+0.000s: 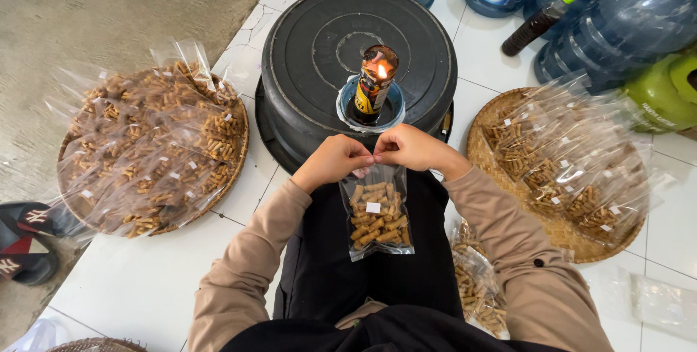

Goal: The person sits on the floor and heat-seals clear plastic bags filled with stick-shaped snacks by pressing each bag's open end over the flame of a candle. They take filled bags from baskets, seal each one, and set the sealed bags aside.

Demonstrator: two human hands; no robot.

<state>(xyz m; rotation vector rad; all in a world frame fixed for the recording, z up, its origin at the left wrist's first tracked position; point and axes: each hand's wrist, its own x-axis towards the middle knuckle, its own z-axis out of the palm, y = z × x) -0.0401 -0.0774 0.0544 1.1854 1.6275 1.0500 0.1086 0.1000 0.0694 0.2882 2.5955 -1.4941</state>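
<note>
Starting at far left: black sandals (22,243) on the floor edge; a woven tray (236,150) piled with filled clear packets. Centre: an upturned black tub (319,40) carrying a bottle lamp (375,83) with a lit flame. Left hand (330,163) and right hand (414,147), fingers pressed together, pinch the top edge of a clear snack bag (376,214) hanging over the lap. The bag looks light, soft and slippery, its sticks brittle; the top corners seem the best hold. Right: a second tray (485,149), blue water jugs (632,18).
</note>
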